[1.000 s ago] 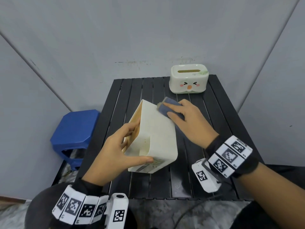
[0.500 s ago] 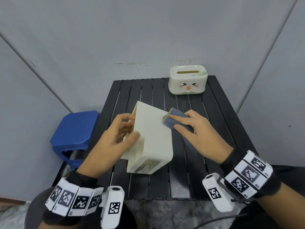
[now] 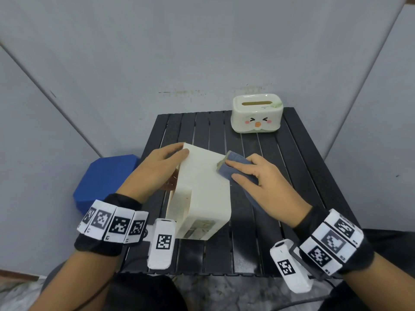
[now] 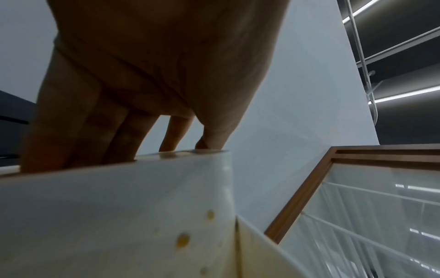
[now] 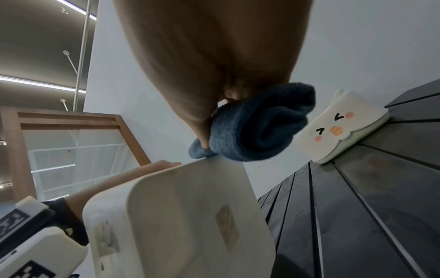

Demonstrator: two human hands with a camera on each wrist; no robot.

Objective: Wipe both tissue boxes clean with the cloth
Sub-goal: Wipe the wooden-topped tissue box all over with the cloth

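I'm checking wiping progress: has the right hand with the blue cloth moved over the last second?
Yes. The right hand and blue cloth slid toward the person, away from the duck-face tissue box, along the plain tissue box.

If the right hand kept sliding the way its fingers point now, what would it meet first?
Probably the left hand. The right hand, pressing the blue cloth on the plain cream tissue box, points left across its upturned face toward the gripped far-left edge; depth is uncertain.

black slatted table (image 3: 298,167) | on it: duck-face tissue box (image 3: 257,114), cream tissue box (image 3: 202,198)
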